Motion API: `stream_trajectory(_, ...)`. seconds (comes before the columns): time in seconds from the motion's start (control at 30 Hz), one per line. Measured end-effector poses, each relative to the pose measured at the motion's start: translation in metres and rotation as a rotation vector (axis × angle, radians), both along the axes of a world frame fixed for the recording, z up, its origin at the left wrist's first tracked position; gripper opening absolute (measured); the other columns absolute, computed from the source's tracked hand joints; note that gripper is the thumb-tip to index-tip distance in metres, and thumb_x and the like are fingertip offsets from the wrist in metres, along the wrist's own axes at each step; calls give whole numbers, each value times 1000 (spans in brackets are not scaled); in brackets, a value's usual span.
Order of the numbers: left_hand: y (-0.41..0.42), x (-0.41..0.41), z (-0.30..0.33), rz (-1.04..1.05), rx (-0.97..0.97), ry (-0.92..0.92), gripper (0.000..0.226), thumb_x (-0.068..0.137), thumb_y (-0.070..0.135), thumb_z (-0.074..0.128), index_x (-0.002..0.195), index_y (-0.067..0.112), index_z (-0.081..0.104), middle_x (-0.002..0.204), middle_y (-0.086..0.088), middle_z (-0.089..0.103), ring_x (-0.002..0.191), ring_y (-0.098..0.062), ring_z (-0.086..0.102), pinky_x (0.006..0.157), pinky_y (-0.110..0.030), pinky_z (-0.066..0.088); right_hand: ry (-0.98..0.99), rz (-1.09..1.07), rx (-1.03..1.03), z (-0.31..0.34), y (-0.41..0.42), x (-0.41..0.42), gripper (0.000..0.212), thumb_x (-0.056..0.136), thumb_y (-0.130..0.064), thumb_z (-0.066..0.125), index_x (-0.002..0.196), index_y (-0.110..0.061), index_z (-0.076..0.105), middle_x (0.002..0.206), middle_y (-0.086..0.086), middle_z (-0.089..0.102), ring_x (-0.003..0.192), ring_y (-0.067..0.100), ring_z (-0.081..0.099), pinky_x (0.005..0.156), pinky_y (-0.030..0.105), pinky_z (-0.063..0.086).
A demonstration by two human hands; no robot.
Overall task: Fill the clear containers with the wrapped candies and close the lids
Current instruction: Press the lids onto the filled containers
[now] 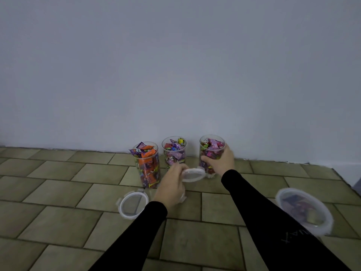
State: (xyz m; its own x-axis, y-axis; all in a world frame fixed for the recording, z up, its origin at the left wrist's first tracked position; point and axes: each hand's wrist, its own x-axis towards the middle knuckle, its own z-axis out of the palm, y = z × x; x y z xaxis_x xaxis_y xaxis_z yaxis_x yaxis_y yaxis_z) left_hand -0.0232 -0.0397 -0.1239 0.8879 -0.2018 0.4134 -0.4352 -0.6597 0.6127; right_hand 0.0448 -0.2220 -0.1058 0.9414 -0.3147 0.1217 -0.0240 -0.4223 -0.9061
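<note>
Nearest, a loose lid (pixel 133 205) lay flat on the tiled floor (pixel 58 222), and a shallow tub (pixel 304 211) sat off to the right. The left hand (pixel 172 184) pinched a second lid (pixel 193 174) by its edge; the right hand (pixel 219 160) curled round the right container (pixel 212 153), steadying it. Farther back, by the wall (pixel 175 65), stood the middle container (pixel 174 151) and the left container (pixel 147 163), both candy-filled, lidless. Best, probably, to bring the lid level over the rim, tucking in proud wrappers first.

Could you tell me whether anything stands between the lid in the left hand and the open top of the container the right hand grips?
Nothing visible does: the lid sits low beside the right container, whose candy-filled mouth is uncovered.
</note>
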Motion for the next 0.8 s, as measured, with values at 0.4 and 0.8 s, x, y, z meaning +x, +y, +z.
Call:
stream_trajectory(0.4, -48, -16, 74, 3, -418, 184, 21, 100, 28, 49, 119, 19, 51, 118, -7, 58, 104, -21, 60, 86, -29, 50, -9, 178, 22, -52, -13, -50, 94, 42, -57, 88, 122, -24, 52, 119, 4, 58, 107, 13, 61, 86, 37, 56)
stream_trajectory(0.8, -74, 1, 78, 163, -191, 343, 27, 94, 31, 55, 108, 9, 66, 119, -11, 61, 99, -18, 58, 88, -24, 42, -79, 252, 127, -19, -11, -101, 96, 43, -47, 87, 126, -20, 47, 122, -4, 58, 112, 10, 58, 94, 31, 50)
